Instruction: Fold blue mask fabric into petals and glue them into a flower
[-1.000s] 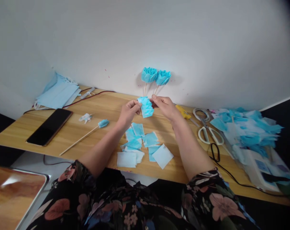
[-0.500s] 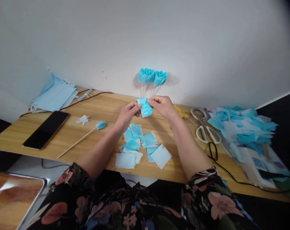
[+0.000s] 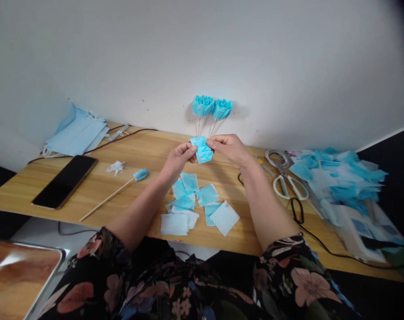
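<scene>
Near the back edge of the worktop (image 3: 135, 149), the left hand (image 3: 179, 158) and right hand (image 3: 231, 150) pinch the creased blue piece (image 3: 204, 152), each grip clamped on one side, seemingly to hold it spread (loose squares (image 3: 174, 225) lie handily by the front edge).

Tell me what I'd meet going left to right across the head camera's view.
Black phone, crumpled white scrap, stick's blue tip, left hand, folded blue strip, right hand, white-handled scissors, heap of blue and white pieces.
</scene>
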`<state>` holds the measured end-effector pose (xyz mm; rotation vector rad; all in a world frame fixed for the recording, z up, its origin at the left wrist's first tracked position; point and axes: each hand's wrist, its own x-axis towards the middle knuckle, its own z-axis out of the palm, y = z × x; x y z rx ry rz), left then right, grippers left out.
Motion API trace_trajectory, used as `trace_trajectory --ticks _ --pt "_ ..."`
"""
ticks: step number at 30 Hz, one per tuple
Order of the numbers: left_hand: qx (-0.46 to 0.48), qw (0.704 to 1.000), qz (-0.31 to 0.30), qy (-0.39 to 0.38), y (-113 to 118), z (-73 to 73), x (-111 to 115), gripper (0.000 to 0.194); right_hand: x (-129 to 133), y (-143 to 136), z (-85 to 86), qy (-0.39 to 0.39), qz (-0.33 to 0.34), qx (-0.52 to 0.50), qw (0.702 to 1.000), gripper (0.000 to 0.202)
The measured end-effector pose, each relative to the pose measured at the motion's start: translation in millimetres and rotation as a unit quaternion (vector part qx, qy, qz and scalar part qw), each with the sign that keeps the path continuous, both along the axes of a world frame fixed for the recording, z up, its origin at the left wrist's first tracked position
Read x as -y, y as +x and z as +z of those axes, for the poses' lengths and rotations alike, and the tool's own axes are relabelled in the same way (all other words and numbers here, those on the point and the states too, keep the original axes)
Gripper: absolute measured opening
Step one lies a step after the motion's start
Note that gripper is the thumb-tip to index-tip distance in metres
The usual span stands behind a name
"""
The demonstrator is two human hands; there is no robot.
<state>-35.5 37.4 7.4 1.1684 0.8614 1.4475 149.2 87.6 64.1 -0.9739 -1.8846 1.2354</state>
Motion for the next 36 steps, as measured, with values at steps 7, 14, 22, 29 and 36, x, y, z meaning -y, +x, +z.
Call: trace_trajectory --ticks 7,14,22,29,36 --pt "-0.013 1.000 -0.002 0.005 0.4 0.2 0.3 0.050 -2.0 -1.4 -3.3 0.035 -0.002 0.022 0.999 0.043" --pt "-0.015 0.999 0.043 0.010 -0.1 3.0 0.9 0.046 -0.2 -4.5 -2.8 0.046 -0.031 -0.012 0.998 0.065" --pt "-0.036 0.998 0.057 0.022 0.6 4.4 2.4 0.044 3.4 -9.6 -11.8 0.042 0.027 0.038 0.998 0.031" --pt "0.001 1.000 0.027 -0.005 2.2 3.6 1.9 0.050 3.3 -12.0 -12.3 0.043 -0.001 0.030 0.999 0.032" --pt "-0.011 1.000 0.006 -0.019 0.0 3.8 0.9 0.047 4.6 -11.3 -7.4 0.064 -0.039 0.024 0.997 0.049"
